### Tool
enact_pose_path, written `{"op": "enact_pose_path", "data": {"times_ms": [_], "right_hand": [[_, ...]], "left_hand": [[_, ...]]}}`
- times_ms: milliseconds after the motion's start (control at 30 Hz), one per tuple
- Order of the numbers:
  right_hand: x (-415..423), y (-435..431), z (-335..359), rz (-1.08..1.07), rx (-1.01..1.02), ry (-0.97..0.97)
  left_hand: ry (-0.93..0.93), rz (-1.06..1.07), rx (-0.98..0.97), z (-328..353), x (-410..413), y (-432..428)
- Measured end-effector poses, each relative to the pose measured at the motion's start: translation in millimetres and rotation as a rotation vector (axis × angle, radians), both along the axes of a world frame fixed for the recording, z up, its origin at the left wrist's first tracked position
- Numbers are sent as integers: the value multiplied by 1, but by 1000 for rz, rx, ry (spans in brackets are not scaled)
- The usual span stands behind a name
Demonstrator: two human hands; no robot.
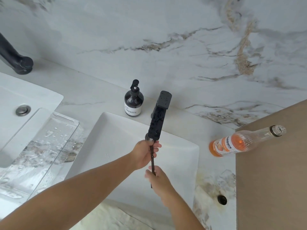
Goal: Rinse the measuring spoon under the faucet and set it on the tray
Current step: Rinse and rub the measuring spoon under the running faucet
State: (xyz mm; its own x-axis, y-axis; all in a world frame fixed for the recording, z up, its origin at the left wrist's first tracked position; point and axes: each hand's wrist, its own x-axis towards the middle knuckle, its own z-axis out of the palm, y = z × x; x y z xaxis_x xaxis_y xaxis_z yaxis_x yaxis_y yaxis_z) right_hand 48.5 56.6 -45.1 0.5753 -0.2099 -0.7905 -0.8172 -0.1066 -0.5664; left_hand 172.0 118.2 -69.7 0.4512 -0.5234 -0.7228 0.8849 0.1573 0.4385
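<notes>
A long, thin dark measuring spoon (152, 161) is held over the white sink basin (116, 135), its bowl end tucked under the spout of the black faucet (157, 118). My left hand (144, 154) grips the upper part of the handle near the bowl, which the fingers and spout mostly hide. My right hand (158, 180) holds the lower end of the handle. A clear, wet tray (49, 141) lies on the counter to the left of the basin. Whether water is running cannot be told.
A dark pump bottle (133, 102) stands behind the basin. An orange squash bottle (239, 143) stands at the right by a brown panel (274, 171). A small black cap (222, 200) lies on the counter. A second sink (21, 103) and black faucet (15, 58) are at left.
</notes>
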Motion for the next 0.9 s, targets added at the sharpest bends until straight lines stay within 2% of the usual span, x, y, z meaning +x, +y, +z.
{"op": "enact_pose_path", "data": {"times_ms": [67,133,267,333,400,467,500,533,567,667,700,733,800,833,900], "right_hand": [[-5,-2,-4,-76,52,-41],[-3,-15,-5,-63,-35,-94],[-2,-57,-1,350,-555,-116],[-2,-61,8,377,-565,-151],[1,-43,11,211,-310,-130],[1,-11,11,-6,35,0],[0,1,11,-78,140,45],[-4,6,11,-73,157,51],[-8,2,11,17,53,22],[-11,-41,8,386,-500,-3],[-9,-56,11,448,-607,14],[-6,-66,13,450,-653,-1],[2,-64,16,379,-608,-31],[5,-53,18,294,-494,-37],[4,-24,10,-15,-101,30]], "left_hand": [[-12,-27,-1,1,4,0],[-66,-69,55,1,11,6],[-515,-389,315,2,26,25],[-647,-444,457,1,27,26],[-549,-293,432,0,23,17],[-383,-128,334,-4,17,9],[-310,-101,293,-5,15,9],[-256,-127,259,-6,17,13],[-235,-201,230,-6,21,21],[-358,-588,284,-3,30,45],[-415,-650,312,0,29,46],[-451,-615,317,2,28,43],[-426,-390,258,2,23,33],[-374,-266,224,0,20,27],[-232,-96,201,-5,15,16]]}}
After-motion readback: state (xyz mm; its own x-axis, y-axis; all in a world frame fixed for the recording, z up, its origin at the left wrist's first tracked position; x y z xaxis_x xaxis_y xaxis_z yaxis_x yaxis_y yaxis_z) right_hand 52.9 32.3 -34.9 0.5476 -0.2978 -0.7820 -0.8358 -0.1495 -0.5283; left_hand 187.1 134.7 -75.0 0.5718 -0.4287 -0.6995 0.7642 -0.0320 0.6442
